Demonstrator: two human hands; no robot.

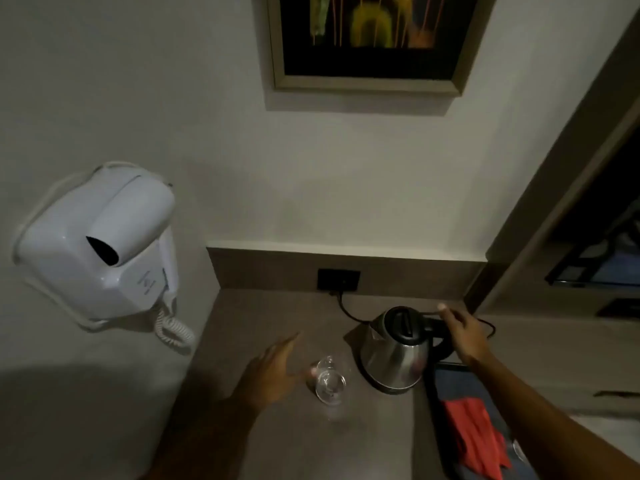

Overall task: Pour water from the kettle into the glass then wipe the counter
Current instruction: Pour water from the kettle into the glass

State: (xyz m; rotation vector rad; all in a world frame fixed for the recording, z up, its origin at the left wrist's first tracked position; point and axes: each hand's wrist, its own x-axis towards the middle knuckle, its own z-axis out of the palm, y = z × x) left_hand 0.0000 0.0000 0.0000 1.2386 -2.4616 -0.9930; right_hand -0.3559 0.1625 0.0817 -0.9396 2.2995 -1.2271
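Grey counter (pixel 277 317): my right hand (pixel 462 336), fingers spread, sits over the kettle (pixel 394 355) handle, not yet gripping; glass (pixel 329 381) just beside my open left hand (pixel 273 372).

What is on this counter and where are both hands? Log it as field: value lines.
kettle: steel, black lid shut, upright on its base, corded to a wall socket
glass: clear, upright, left of the kettle
right hand: open, at the kettle handle, grip not closed
left hand: open, beside the glass
red cloth: folded on a dark tray, right of the kettle
counter: no spill visible
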